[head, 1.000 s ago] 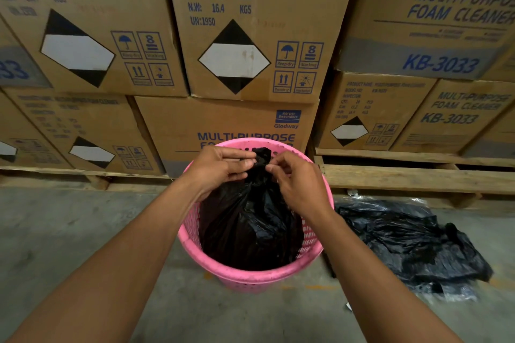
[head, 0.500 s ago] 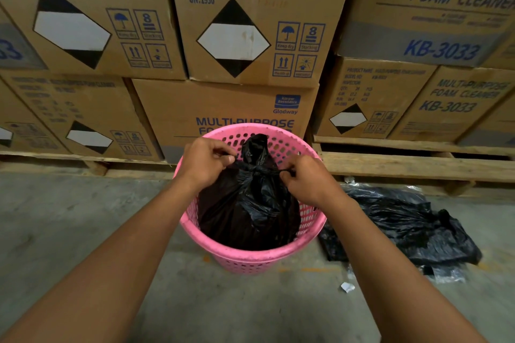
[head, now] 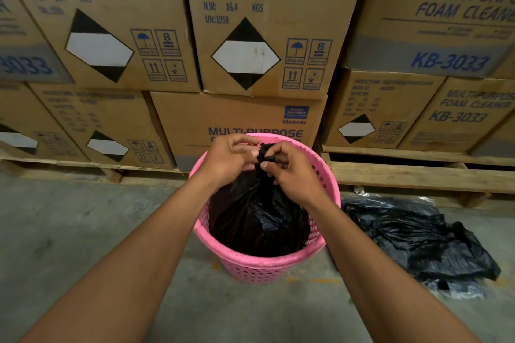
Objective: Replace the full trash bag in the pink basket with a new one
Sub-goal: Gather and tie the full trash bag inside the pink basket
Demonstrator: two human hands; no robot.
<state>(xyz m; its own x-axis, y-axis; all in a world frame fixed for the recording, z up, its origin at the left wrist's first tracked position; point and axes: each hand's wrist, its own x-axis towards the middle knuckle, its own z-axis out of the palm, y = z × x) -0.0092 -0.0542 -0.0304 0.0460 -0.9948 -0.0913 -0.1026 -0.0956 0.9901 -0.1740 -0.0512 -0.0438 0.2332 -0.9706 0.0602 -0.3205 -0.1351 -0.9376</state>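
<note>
A pink perforated basket (head: 259,266) stands on the concrete floor in the middle of the view. A full black trash bag (head: 257,217) fills it, its top gathered into a twisted neck. My left hand (head: 230,157) and my right hand (head: 292,171) meet above the basket, and both pinch that neck between fingers and thumbs. A heap of loose black trash bags (head: 418,239) in clear wrapping lies on the floor to the basket's right.
Stacked cardboard boxes (head: 250,36) marked as foam cleaner rise right behind the basket on wooden pallets (head: 418,175). Bare concrete floor (head: 69,231) spreads to the left and in front.
My hands were pulling the bag's ends apart sideways half a second ago. They have now come back together at the neck, slightly higher above the basket.
</note>
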